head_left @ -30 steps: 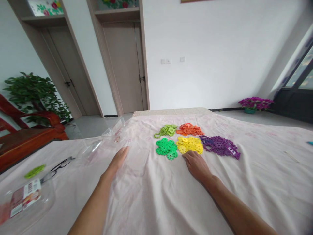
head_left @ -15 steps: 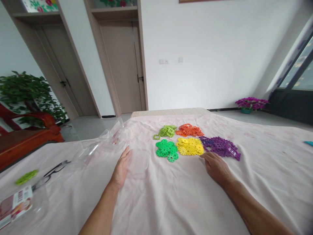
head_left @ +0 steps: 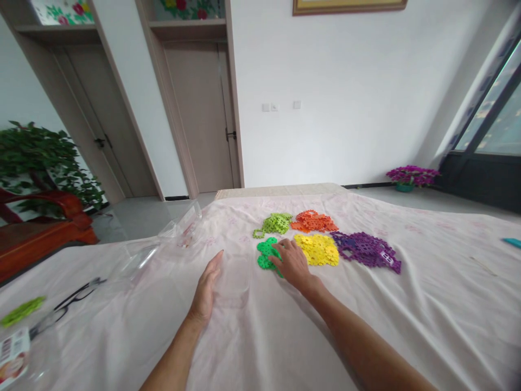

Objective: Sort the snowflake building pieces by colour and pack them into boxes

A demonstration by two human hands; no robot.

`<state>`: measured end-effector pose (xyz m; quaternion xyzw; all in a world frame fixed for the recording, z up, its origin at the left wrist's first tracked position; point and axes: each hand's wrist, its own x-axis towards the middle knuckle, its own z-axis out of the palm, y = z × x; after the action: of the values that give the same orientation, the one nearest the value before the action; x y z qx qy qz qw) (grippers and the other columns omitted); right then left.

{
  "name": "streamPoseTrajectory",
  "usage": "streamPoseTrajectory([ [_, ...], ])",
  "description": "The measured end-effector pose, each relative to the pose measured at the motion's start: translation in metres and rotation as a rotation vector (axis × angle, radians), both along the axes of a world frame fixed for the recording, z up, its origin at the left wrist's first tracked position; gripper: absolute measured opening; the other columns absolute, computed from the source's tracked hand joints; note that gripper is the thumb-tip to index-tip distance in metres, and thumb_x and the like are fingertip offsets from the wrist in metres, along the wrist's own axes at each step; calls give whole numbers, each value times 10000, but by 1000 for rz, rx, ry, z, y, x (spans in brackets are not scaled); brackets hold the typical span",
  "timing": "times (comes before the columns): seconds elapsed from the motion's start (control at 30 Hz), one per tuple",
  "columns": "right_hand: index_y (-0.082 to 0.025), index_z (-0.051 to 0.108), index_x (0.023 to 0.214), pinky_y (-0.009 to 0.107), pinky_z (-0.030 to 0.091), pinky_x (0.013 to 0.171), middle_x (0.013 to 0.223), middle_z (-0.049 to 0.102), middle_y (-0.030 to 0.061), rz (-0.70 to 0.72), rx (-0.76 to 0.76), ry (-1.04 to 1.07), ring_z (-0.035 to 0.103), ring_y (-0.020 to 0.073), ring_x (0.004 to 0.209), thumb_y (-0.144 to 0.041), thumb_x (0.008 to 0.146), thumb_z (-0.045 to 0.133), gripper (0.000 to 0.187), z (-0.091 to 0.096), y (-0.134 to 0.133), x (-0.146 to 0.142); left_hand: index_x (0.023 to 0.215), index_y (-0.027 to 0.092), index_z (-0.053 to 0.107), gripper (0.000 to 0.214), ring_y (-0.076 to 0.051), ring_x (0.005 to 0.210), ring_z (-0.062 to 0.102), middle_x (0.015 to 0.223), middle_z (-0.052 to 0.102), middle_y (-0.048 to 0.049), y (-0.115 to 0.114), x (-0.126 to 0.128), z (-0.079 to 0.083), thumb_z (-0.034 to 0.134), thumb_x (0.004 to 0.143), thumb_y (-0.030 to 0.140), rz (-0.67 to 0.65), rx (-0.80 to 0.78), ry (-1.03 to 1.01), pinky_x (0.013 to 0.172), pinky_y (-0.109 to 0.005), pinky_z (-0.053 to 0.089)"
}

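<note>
My left hand [head_left: 207,290] rests along the left side of a clear plastic box [head_left: 233,282], its fingers stretched out and seemingly touching the wall. Over the green flower-shaped plastic pieces [head_left: 265,252] is my right hand [head_left: 293,263], with fingers and thumb apart; it covers the right part of that pile. Just right of this hand lies a heap of yellow flower-shaped pieces [head_left: 319,250]. Behind are light-green pieces [head_left: 277,222] and orange pieces [head_left: 313,221]. Purple linking pieces [head_left: 366,250] spread out farther right.
A pale cloth [head_left: 317,336] covers the table. More clear plastic packaging [head_left: 181,228] lies at left, with eyeglasses [head_left: 77,296], a light-green piece [head_left: 23,310] and a labelled clear container [head_left: 14,353] nearer me. A blue object [head_left: 512,242] sits at the right edge.
My right hand has moved left, from the near edge of the yellow and purple pieces onto the green pile. My left hand has shifted slightly right, closer against the clear box.
</note>
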<state>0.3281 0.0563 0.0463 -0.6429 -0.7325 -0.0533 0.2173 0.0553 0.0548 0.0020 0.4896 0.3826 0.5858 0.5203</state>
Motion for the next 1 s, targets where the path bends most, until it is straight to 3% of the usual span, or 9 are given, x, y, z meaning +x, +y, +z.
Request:
streamPoseTrajectory([
  [0.23, -272, 675, 1113, 372, 328, 910, 1184, 610, 74, 21, 47, 45, 464, 269, 1090, -421, 859, 634, 297, -18, 3, 1, 1342, 227, 546, 527, -239, 1382, 407, 1473, 481, -71, 4, 1, -1, 552, 817, 268, 51, -8, 17, 1181, -411, 248],
  [0.37, -265, 672, 1069, 367, 327, 895, 1084, 654, 59, 43, 57, 88, 478, 263, 1062, -415, 862, 633, 258, -21, 2, 5, 1365, 260, 506, 523, -235, 1367, 427, 1448, 503, -68, -2, 1, 2, 543, 847, 323, 115, 18, 41, 1165, -409, 270],
  [0.57, -250, 659, 1160, 366, 334, 909, 1075, 681, 65, 61, 42, 149, 505, 255, 1057, -355, 886, 602, 299, -26, 5, 4, 1430, 285, 393, 595, -234, 1384, 396, 1444, 489, -87, -15, 4, 7, 511, 847, 298, 129, -17, 107, 1160, -423, 259],
  [0.77, -246, 664, 1193, 356, 346, 896, 1048, 700, 56, 78, 49, 164, 523, 241, 1032, -340, 933, 525, 309, -28, 8, 5, 1425, 266, 407, 624, -249, 1356, 430, 1377, 550, -99, -16, 3, 5, 431, 803, 214, 155, -10, 99, 1143, -454, 279],
  [1.0, -260, 665, 1185, 343, 346, 881, 1029, 684, 47, 102, 83, 155, 524, 225, 1004, -386, 955, 490, 315, -26, 14, -6, 1369, 237, 479, 652, -248, 1305, 495, 1280, 623, -95, -9, -4, 8, 479, 719, 178, 200, -5, 49, 1143, -429, 302],
])
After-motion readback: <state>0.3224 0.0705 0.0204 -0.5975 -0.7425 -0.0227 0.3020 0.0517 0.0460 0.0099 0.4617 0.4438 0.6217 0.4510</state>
